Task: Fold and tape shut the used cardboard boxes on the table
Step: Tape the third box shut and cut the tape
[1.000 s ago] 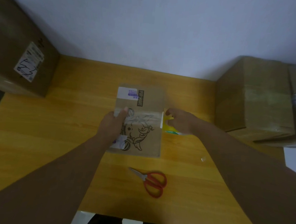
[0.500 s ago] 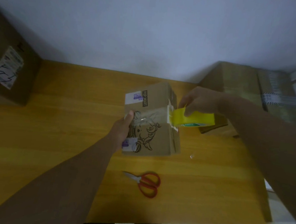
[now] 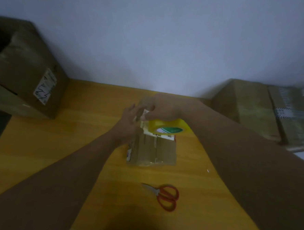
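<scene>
On the counter (image 3: 56,153), the small box (image 3: 156,150) is being steadied by the straight-fingered left hand (image 3: 129,120) while the yellow tape roll (image 3: 168,127) is being gripped above it by the right hand (image 3: 163,107). Taping seems underway, with the tape not yet cut.

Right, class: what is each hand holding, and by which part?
The right hand grips the yellow tape roll by its outer rim. The left hand holds nothing; its straight fingers touch the small box.
</scene>
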